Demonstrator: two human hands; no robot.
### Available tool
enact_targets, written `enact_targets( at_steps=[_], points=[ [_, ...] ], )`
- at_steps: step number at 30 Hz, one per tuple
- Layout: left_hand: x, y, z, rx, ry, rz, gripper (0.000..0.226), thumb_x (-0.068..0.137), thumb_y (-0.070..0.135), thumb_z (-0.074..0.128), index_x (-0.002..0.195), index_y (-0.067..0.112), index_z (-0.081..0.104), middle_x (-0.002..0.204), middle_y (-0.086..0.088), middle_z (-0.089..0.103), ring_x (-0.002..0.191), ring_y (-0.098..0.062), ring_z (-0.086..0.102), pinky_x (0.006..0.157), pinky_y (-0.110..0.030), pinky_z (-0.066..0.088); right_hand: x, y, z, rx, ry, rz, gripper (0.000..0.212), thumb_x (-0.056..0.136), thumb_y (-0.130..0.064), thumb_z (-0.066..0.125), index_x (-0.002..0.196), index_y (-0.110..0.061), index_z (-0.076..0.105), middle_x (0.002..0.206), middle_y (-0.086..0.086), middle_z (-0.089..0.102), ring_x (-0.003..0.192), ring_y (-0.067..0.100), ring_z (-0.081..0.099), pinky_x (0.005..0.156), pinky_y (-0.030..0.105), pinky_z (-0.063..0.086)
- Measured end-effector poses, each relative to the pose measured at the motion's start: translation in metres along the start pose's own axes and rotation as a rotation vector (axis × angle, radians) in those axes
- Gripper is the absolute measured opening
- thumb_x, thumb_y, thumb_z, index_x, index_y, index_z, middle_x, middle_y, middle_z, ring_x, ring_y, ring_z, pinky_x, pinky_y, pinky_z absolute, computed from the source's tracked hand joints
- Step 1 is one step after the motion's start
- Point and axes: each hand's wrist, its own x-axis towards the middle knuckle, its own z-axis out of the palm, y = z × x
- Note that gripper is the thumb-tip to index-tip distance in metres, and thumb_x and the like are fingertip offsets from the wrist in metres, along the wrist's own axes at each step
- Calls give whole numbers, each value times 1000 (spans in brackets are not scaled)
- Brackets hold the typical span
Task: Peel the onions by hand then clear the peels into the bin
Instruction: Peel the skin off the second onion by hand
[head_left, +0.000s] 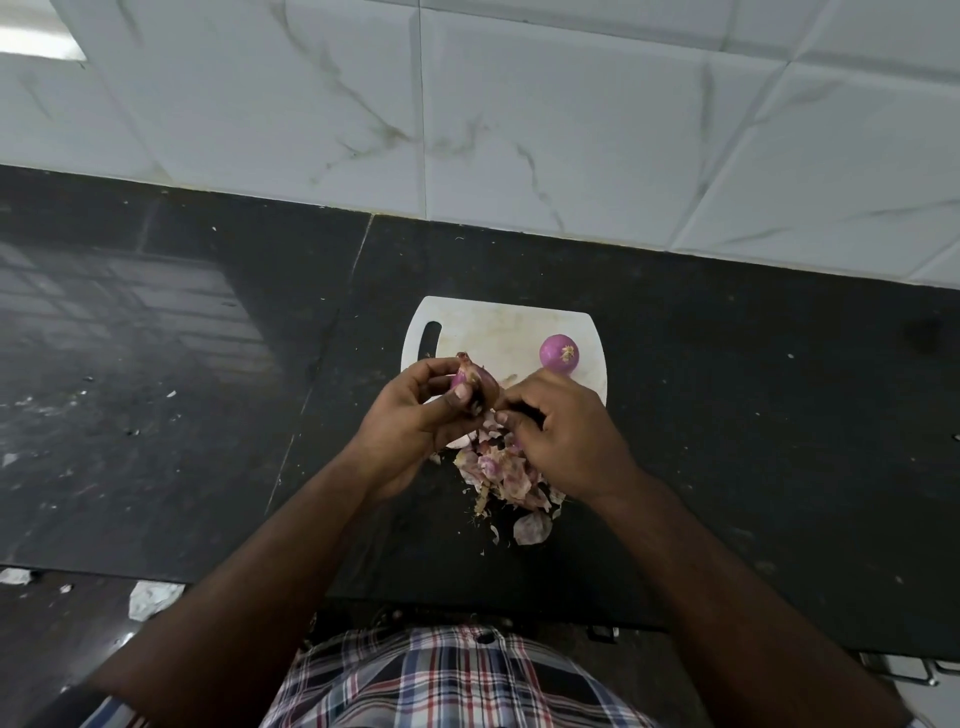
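Observation:
My left hand (415, 415) grips a partly peeled red onion (470, 376) above the near edge of a white cutting board (498, 325). My right hand (558, 426) is close beside it, fingers curled and pinching a strip of skin at the onion's lower end. A peeled purple onion (559, 353) sits on the board's right side. A heap of pink and white peels (506, 475) lies on the black counter just below both hands.
The black stone counter (182, 364) stretches to left and right, with small scraps on its left part. A white marble-patterned tiled wall (519, 104) rises behind it. Bits of white litter (153, 597) lie on the floor at lower left.

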Motion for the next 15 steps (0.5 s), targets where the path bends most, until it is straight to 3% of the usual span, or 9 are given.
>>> enact_targets(
  at_steps=[5,9,11,15],
  points=[
    [0,3,-6,6,-18,-6,52,80,11,71,130,2,60,138,-27,55,104,-24,70,81,-29,59,-5,1,-8,59,-94,97,17,89,-24,73,105,-18,77,96,-7,64,85,-1,57,71,6,40],
    [-1,2,-5,-45,-62,-50,47,83,8,68,130,2,60,139,-23,57,112,-30,68,87,-34,59,-1,-6,-10,122,45,155,13,81,-14,79,92,-19,77,89,-11,67,86,1,62,73,15,47],
    [-1,3,-4,-59,-61,-59,45,84,7,66,128,2,60,138,-23,58,112,-33,68,87,-36,60,2,-11,-10,188,62,200,24,80,-11,79,101,-23,76,96,-13,69,92,-1,62,77,18,51],
    [-2,4,-2,-59,-71,-52,47,84,5,66,129,-1,57,128,-23,63,105,-29,70,87,-37,60,6,-19,-7,176,33,194,44,85,-29,78,127,-23,68,113,-9,63,101,2,58,84,17,49]
  ],
)
